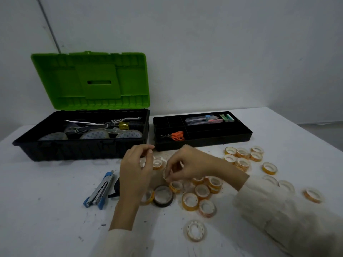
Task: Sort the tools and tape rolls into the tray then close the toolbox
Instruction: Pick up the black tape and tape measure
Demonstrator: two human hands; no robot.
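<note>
Right hand (pixel 187 164) was pinching a small tape roll (pixel 166 174) by its rim, tipped up on edge. The tray (pixel 204 144) sat just ahead of that hand, a touch to its right, so I'd say the right hand was the closer one for the drop. Left hand (pixel 136 164) hovered just beside it with fingers curled, but I couldn't tell if it held anything. The toolbox (pixel 74 153) was ahead-left of it, lid up. Plenty of loose rolls (pixel 202 191) lay around the right wrist.
</note>
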